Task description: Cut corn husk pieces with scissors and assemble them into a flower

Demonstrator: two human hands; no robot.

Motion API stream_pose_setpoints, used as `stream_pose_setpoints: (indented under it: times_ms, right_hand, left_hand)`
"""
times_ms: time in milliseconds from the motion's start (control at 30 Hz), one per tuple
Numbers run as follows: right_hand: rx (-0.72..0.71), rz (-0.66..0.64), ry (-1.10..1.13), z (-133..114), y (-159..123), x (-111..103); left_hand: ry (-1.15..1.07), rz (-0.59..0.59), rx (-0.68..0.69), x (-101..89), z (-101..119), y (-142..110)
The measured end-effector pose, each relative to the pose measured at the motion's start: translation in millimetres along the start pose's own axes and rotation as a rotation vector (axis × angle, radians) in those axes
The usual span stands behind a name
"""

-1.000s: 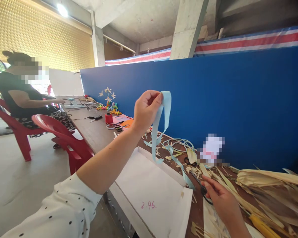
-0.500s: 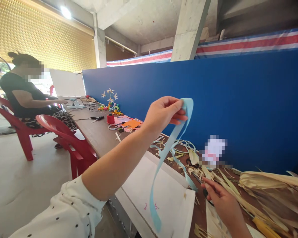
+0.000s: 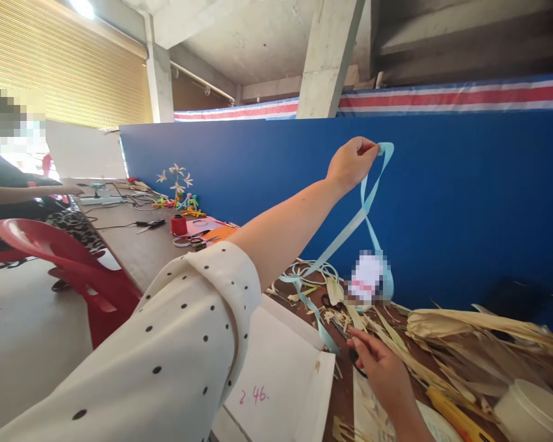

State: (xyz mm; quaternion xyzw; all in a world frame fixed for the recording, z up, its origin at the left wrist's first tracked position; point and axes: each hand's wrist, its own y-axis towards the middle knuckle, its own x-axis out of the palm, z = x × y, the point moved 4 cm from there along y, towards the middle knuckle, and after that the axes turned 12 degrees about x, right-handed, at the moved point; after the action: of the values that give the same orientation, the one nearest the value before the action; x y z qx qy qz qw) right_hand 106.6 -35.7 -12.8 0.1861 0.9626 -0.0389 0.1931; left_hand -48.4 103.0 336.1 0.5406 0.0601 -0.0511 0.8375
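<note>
My left hand (image 3: 354, 162) is raised in front of the blue partition, pinching a light blue ribbon (image 3: 345, 234). The ribbon loops over at the fingertips and hangs in two lengths; one runs down to the table, where more of it lies curled. Low over the table, my right hand (image 3: 384, 374) is closed around the black handle of a pair of scissors (image 3: 357, 361), whose blades point away among the scraps. Part of the handle is hidden by my fingers. A white board or sheet (image 3: 276, 368) with pink handwriting lies left of this hand.
Dried corn husks (image 3: 461, 344), a yellow-handled tool (image 3: 456, 414) and a white tub (image 3: 532, 408) are at the right. Further left stand a red thread spool (image 3: 178, 225) and a flower ornament (image 3: 177, 178). A red chair (image 3: 74, 270) and a seated person (image 3: 9, 184) are beyond.
My left hand has risen and moved right and away, pulling the ribbon up with it. The view has turned right; my right hand still grips the scissors low over the table.
</note>
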Motion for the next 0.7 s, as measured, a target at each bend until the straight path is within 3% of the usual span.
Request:
stream_pose_setpoints:
  times_ms: [167, 333, 500, 700]
  right_hand:
    - [0.014, -0.001, 0.016, 5.1, 1.1, 0.1]
    - [0.037, 0.011, 0.013, 0.6, -3.3, -0.6]
    - [0.047, -0.001, 0.029, 0.5, -3.5, 0.9]
    - [0.070, -0.003, -0.008, 5.5, -0.7, 0.2]
  left_hand:
    - [0.050, -0.006, 0.181, 11.4, -10.6, 23.8]
    - [0.249, 0.058, 0.176, -3.6, -42.3, 6.2]
    - [0.424, -0.037, -0.023, -15.3, -86.1, -41.8]
    - [0.683, -0.260, -0.352, -21.0, -133.5, -91.5]
